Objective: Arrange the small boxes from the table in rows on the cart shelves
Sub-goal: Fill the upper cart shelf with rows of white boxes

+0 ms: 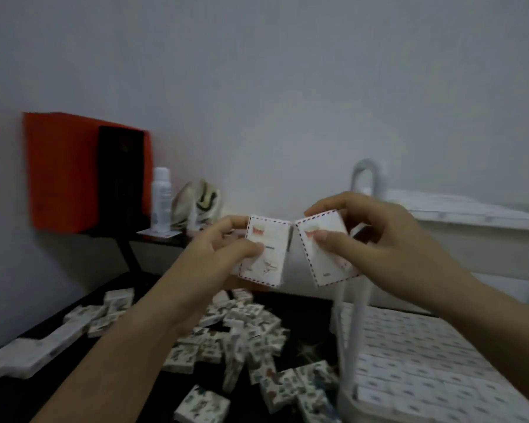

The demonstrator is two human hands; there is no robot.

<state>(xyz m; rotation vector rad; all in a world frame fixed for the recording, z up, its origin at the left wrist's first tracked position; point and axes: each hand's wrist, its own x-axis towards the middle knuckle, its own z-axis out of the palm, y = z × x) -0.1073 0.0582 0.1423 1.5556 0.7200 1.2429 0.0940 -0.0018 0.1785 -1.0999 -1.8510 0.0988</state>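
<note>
Small boxes (242, 340) lie heaped on the dark surface (303, 309). Left hand (223, 244) pinches the left box (268, 264), right hand (385, 239) pinches the right box (321, 265) (top corners nearly touching), raised above the heap, just beside the cart post (356, 325); rows fill the cart shelf (345, 404).

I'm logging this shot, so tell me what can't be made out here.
Head view:
Print on the left box and right box: blurred, partly under the thumbs of the left hand and right hand.
Lower cart shelf: cut off by the right and bottom edges, so its rows cannot be counted.
Upper cart shelf: shallow angle and blur hide what it holds.
Bottle label: too small.
</note>
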